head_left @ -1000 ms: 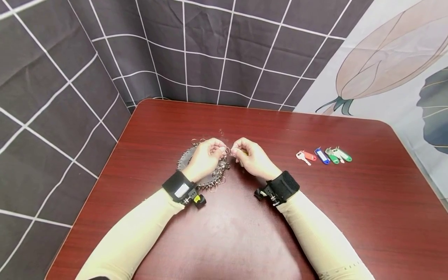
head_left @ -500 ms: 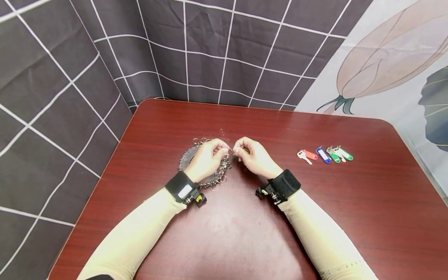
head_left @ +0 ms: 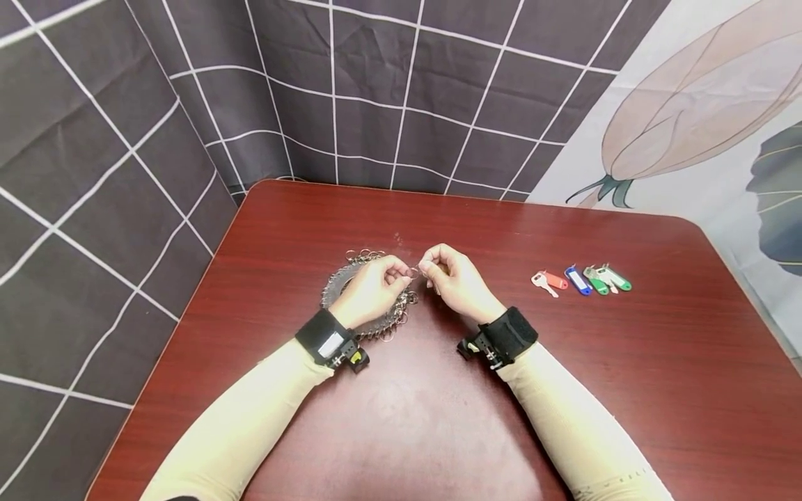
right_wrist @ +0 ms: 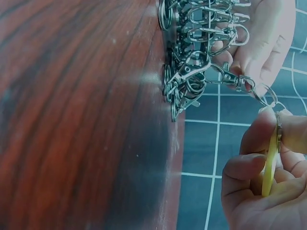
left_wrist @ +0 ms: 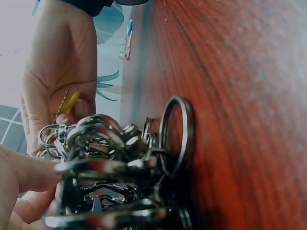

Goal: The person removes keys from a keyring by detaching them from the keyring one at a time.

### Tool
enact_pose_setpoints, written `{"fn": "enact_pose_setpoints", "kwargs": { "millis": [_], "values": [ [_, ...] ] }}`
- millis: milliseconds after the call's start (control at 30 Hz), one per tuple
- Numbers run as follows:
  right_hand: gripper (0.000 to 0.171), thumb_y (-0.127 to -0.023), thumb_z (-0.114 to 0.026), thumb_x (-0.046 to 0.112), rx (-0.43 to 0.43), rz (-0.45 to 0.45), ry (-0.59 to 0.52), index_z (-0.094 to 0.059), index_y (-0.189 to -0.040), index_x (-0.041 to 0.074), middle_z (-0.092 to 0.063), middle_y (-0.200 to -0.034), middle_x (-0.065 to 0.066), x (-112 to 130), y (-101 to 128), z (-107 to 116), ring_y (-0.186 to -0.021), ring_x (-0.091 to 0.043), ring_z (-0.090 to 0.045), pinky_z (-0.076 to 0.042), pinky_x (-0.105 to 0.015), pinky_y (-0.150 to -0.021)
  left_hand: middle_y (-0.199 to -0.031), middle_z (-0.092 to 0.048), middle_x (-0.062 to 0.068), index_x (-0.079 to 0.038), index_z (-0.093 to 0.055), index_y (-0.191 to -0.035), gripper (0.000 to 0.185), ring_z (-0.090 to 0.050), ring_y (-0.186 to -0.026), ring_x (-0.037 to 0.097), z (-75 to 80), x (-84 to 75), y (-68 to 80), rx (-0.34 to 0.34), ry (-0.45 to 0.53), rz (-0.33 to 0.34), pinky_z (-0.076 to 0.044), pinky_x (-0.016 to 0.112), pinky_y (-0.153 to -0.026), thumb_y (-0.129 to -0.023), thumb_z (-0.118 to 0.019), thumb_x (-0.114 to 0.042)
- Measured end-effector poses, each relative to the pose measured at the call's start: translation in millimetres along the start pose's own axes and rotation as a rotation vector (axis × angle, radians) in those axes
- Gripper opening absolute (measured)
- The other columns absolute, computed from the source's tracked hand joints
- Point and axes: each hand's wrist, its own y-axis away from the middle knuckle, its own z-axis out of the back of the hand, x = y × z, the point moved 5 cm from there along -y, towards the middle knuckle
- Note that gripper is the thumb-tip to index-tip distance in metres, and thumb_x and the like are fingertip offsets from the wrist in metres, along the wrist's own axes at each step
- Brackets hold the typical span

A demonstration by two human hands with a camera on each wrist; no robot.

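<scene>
A round grey key hoop (head_left: 335, 287), lined with several metal swivel clasps and split rings, lies under and beside my left hand (head_left: 370, 289). With its thumb and fingers, that hand pinches a split ring (right_wrist: 268, 96) hanging from one clasp (right_wrist: 232, 79), seen in the right wrist view. My right hand (head_left: 457, 282) faces it, pinching a yellow key tag (right_wrist: 269, 167) and a thin metal key (right_wrist: 279, 125) at the ring. Whether the ring passes through the key or tag is hidden by fingertips. More clasps (left_wrist: 115, 167) crowd the left wrist view.
On the red-brown table (head_left: 388, 417), to the right, lie a red tag (head_left: 555, 280) with a key, a blue tag (head_left: 578, 280) and green tags (head_left: 617, 278) with keys. A dark gridded cloth (head_left: 363, 90) hangs behind the table's far edge.
My left fingertips have shifted slightly right, closer to the right hand's. Both hands keep their pinches around the split ring. The tags on the right have not moved on the table.
</scene>
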Motion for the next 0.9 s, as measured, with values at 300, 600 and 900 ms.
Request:
{"fn": "enact_pose_setpoints", "kwargs": {
  "millis": [300, 600, 900],
  "values": [
    [0.014, -0.093, -0.064, 0.009, 0.088, -0.041, -0.098, -0.058, -0.104, 0.002, -0.061, -0.083, -0.013, -3, 1, -6, -0.065, -0.041, -0.057, -0.047, -0.026, -0.054, -0.089, -0.063, 0.004, -0.006, -0.06, -0.101, 0.009, -0.061, -0.083, 0.017, 4.2, 4.7, 1.7, -0.077, 0.022, 0.055, -0.05, 0.032, -0.077, -0.095, -0.057, -0.011],
    [0.015, -0.089, -0.068, 0.008, 0.147, -0.074, -0.021, -0.061, -0.098, -0.001, -0.067, -0.08, -0.016, 10, 5, -7, -0.065, -0.029, -0.06, -0.047, -0.024, -0.058, -0.09, -0.061, 0.004, -0.007, -0.058, -0.1, 0.008, -0.061, -0.082, 0.017, 9.9, 0.3, 3.2, -0.172, 0.079, 0.017, -0.051, 0.03, -0.077, -0.093, -0.06, -0.01],
    [0.009, -0.09, -0.062, 0.002, 0.163, -0.075, -0.029, -0.055, -0.093, -0.003, -0.059, -0.071, -0.019, 34, 13, -4, -0.059, -0.037, -0.055, -0.042, -0.023, -0.048, -0.087, -0.063, 0.001, -0.009, -0.06, -0.097, 0.004, -0.061, -0.077, 0.014, 8.3, -1.2, 2.2, -0.135, 0.048, -0.016, -0.051, 0.029, -0.071, -0.093, -0.063, -0.01]
  ]
}}
